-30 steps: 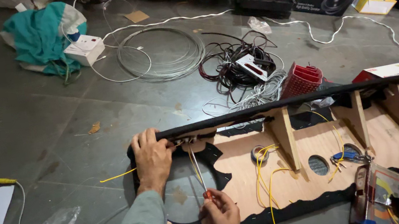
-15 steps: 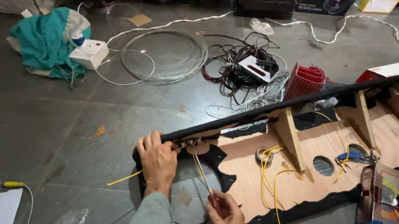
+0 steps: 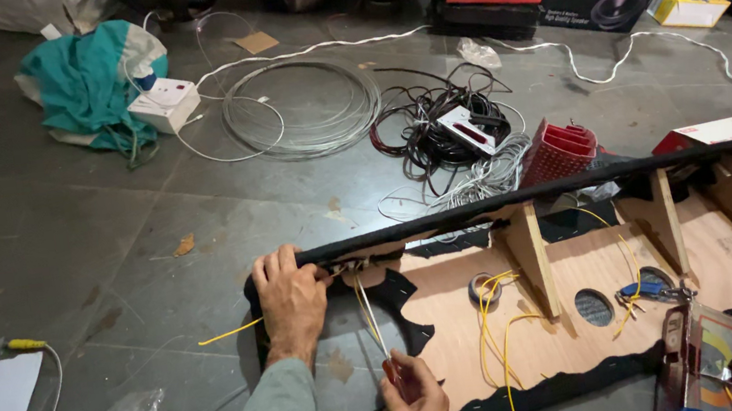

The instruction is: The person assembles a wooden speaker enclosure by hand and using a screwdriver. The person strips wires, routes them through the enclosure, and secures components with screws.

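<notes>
I see the left hand gripping the black-wrapped rail of the wooden panel while the right hand holds a thin screwdriver beside yellow wires.

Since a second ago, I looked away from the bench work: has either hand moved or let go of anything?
Hardly anything changed. The left hand still grips the end of the black-edged wooden panel; the right hand still holds the screwdriver pointing up under that edge, only slightly shifted. The yellow wires lie as before. Only the camera view shifted.
</notes>
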